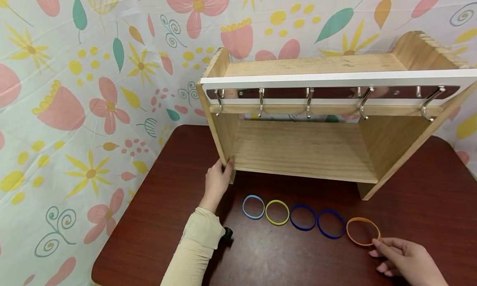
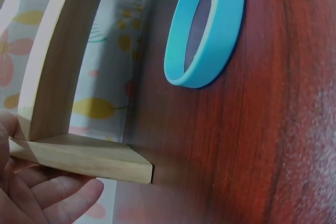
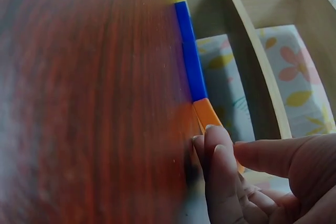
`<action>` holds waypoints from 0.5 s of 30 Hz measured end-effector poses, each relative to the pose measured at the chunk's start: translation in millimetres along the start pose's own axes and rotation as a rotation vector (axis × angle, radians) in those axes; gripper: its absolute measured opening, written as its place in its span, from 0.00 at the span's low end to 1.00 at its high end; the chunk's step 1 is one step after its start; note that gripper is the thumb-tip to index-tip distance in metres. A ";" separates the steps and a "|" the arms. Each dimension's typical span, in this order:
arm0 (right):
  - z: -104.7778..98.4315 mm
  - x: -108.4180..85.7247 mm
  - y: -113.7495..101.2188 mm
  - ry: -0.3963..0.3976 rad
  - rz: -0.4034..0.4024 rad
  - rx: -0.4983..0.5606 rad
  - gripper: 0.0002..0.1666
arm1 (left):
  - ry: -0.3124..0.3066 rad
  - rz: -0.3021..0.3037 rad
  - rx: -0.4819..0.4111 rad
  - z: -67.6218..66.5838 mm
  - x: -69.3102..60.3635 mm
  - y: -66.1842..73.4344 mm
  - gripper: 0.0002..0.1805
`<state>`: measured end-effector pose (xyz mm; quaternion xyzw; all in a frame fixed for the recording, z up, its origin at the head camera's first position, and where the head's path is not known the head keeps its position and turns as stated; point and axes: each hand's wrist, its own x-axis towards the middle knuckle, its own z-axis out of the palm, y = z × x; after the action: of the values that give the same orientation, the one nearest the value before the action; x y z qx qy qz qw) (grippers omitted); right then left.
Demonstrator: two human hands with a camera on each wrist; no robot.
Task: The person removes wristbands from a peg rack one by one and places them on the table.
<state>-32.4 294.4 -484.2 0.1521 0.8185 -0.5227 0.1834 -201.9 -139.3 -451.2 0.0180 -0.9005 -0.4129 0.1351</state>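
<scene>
A wooden shelf point(image 1: 298, 153) with a row of metal hooks point(image 1: 309, 102) stands on the table. My left hand point(image 1: 217, 182) grips the lower left side panel, thumb on the inner face and fingers on the outside; the left wrist view shows the panel's corner point(image 2: 94, 156) between them. At the right end of a row of silicone wristbands, my right hand point(image 1: 410, 259) pinches the edge of the orange wristband point(image 1: 361, 218), which is at the table surface. Leftward from it lie two dark blue wristbands point(image 1: 331, 237), a yellow wristband point(image 1: 277, 224) and a light blue wristband point(image 2: 226, 40).
The dark red-brown table point(image 1: 268, 261) extends in front of the shelf and to both sides. Behind it hangs a flowered cloth point(image 1: 141, 91). A small black object point(image 1: 227, 234) shows beside the left sleeve point(image 1: 197, 240). The hooks jut forward from a white board point(image 1: 335, 78).
</scene>
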 end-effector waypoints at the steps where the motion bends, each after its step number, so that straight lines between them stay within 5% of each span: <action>1: -0.2 -0.2 0.0 0.004 0.002 -0.012 0.32 | -0.001 -0.001 0.000 -0.3 0.0 0.1 0.20; 15: -4.2 5.1 4.3 0.051 0.050 -0.066 0.31 | -0.016 0.009 -0.007 -3.3 0.6 -0.2 0.21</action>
<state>-35.7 300.3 -488.4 0.1796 0.8358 -0.4865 0.1803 -201.7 -142.0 -449.2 0.0100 -0.9003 -0.4154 0.1298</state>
